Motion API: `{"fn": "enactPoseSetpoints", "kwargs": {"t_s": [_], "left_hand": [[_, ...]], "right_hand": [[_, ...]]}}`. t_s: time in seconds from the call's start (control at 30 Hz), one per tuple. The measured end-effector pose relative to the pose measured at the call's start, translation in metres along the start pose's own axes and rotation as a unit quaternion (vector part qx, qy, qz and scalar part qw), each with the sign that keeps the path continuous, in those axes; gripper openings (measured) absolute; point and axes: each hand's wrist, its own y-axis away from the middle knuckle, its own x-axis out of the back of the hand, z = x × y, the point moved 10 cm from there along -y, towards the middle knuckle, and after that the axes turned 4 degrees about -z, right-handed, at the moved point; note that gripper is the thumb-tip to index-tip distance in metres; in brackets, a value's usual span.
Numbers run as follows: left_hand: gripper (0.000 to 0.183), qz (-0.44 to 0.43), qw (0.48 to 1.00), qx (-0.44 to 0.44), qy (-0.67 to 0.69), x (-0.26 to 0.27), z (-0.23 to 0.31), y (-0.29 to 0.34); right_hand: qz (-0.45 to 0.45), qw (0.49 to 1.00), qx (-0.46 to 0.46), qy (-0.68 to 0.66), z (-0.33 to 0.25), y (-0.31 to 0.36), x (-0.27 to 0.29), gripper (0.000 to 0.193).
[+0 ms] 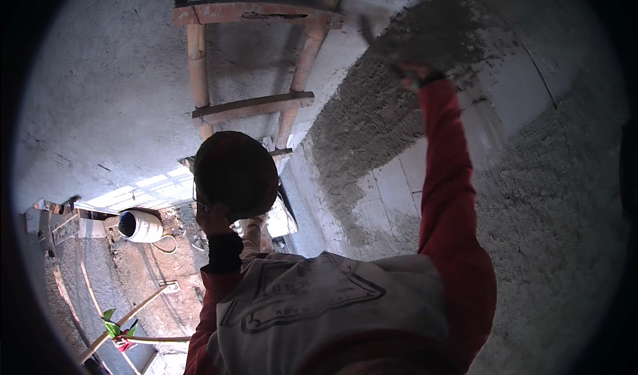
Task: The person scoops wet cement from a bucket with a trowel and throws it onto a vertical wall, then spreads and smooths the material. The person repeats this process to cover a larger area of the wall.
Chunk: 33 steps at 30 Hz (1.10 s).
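My left hand [214, 220] is closed on the near rim of a dark round bowl [237, 176], held up in front of my chest. The bowl is in shadow, and what it contains cannot be made out. My right arm, in a red sleeve, stretches up to the wall on the right. There my right hand [417, 75] is closed at a broad patch of dark, rough wet mortar [372, 116]. Motion blur and shadow hide what those fingers grip. Below and beside the mortar, pale bare wall blocks [392, 189] show.
A wooden ladder [197, 63] with flat rungs rises ahead, against a grey wall [106, 89]. Far below left, a white barrel [141, 226] lies tilted on brown ground with a hose [166, 245] beside it. Bamboo poles [143, 303], tied with coloured cloth, cross at lower left.
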Motion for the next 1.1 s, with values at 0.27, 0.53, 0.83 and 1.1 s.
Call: {"fn": "enactPoseSetpoints", "kwargs": {"t_s": [0.27,0.53,0.83,1.1], "left_hand": [[0.060,-0.059,0.998,-0.002,0.018,-0.052,0.003,0.002],[0.054,-0.204,0.967,-0.152,-0.034,-0.139,0.023,0.036],[0.054,-0.194,0.940,-0.219,-0.174,-0.144,0.045,0.100],[0.050,-0.204,0.939,-0.267,-0.072,-0.140,0.059,0.133]], "right_hand": [[0.258,0.796,0.349,0.422,-0.217,0.184,0.050,0.048],[-0.035,0.646,0.174,0.743,0.079,0.147,-0.170,0.021],[0.124,0.669,0.270,0.682,0.096,0.239,-0.245,0.010],[-0.052,0.701,0.090,0.706,0.156,0.254,-0.282,0.023]]}}
